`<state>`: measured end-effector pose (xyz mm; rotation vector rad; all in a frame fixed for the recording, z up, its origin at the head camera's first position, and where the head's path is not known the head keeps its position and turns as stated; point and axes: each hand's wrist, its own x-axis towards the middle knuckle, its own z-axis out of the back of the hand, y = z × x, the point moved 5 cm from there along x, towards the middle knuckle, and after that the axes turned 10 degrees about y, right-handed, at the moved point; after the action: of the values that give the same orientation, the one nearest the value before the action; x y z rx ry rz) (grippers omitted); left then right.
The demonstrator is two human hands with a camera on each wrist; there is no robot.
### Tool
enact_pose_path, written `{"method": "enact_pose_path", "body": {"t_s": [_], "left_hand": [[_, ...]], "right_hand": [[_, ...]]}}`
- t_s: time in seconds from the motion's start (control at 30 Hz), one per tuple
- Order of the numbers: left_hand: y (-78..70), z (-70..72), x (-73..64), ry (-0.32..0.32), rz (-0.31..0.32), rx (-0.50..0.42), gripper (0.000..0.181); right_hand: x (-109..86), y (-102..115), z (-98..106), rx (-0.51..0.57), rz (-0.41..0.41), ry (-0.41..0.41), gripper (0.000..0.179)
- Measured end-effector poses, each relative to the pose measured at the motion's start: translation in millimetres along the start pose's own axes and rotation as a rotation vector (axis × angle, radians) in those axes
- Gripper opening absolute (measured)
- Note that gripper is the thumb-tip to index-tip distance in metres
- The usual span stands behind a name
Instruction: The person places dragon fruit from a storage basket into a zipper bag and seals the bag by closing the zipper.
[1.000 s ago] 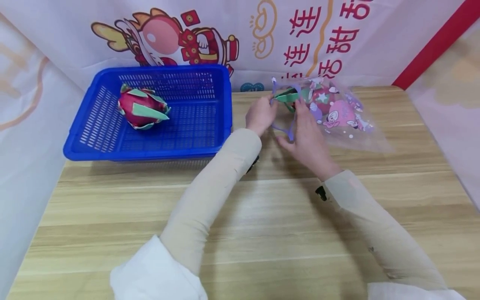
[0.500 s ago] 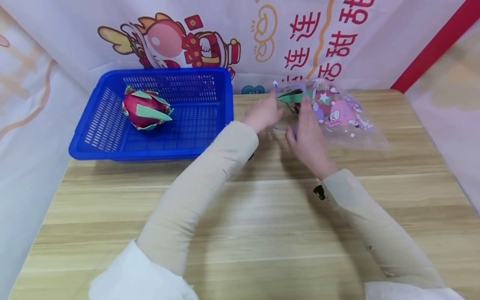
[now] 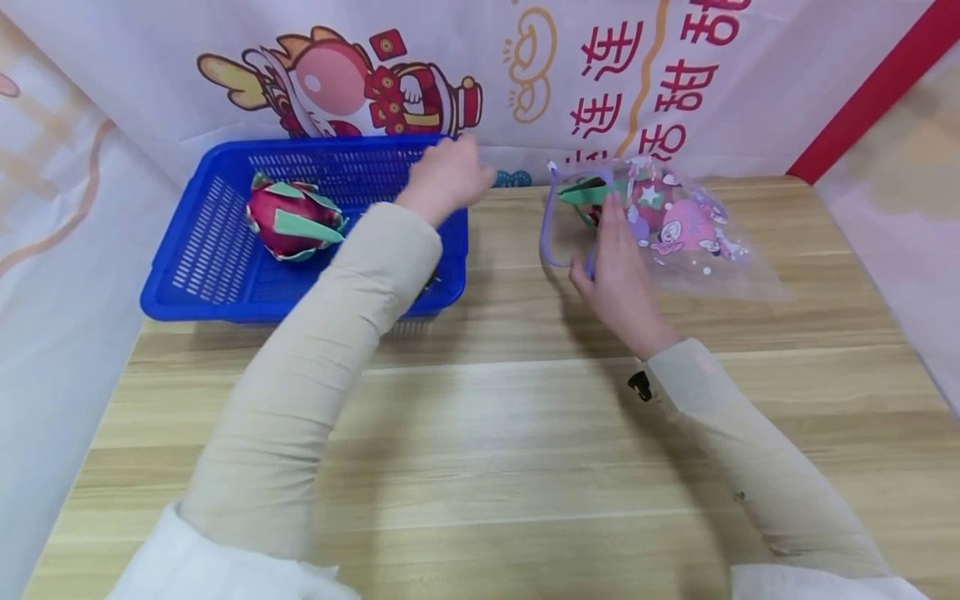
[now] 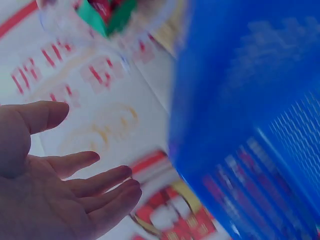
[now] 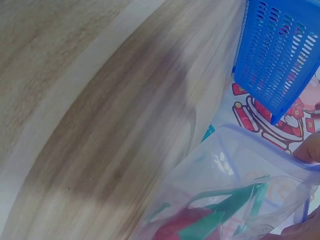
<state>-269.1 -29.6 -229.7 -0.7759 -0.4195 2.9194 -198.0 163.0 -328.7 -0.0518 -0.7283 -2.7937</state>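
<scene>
My left hand is over the right end of the blue plastic basket. In the left wrist view its fingers are spread and nothing lies in the palm. A plush dragon fruit, deep red with pale green leaf flaps, lies in the basket's left half. My right hand holds the purple-edged mouth of a clear printed zip bag, thumb at the rim, the mouth standing wide. Inside the bag is another red and green dragon fruit, its green leaves near the mouth.
The basket and bag stand side by side at the back of a wooden table. Behind them hangs a white cloth printed with a cartoon figure and red characters. A red strip runs down the right corner.
My left hand has let go of the bag's mouth and moved left to above the basket. The right hand stays at the bag, which has hardly moved.
</scene>
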Motion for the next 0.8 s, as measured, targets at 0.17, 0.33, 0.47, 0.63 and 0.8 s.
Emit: {"method": "enact_pose_path", "body": {"t_s": [0.17, 0.33, 0.47, 0.63, 0.8], "left_hand": [[40.0, 22.0, 1.4, -0.203, 0.062, -0.043, 0.054], [78.9, 35.2, -3.7, -0.405, 0.140, -0.025, 0.047], [107.8, 36.6, -6.5, -0.449, 0.266, 0.006, 0.050], [141.0, 31.5, -8.4, -0.391, 0.437, -0.017, 0.060], [157.6, 25.6, -11.6, -0.299, 0.550, -0.038, 0.071]], "right_hand": [[0.2, -2.0, -1.8, 0.007, -0.021, 0.021, 0.088], [0.7, -1.5, -2.4, 0.012, -0.020, 0.025, 0.088], [0.7, -1.6, -2.8, 0.016, -0.024, 0.028, 0.087], [0.5, -1.0, -3.7, 0.026, -0.030, 0.038, 0.088], [0.0, -1.3, -3.6, 0.036, -0.024, 0.032, 0.089]]}}
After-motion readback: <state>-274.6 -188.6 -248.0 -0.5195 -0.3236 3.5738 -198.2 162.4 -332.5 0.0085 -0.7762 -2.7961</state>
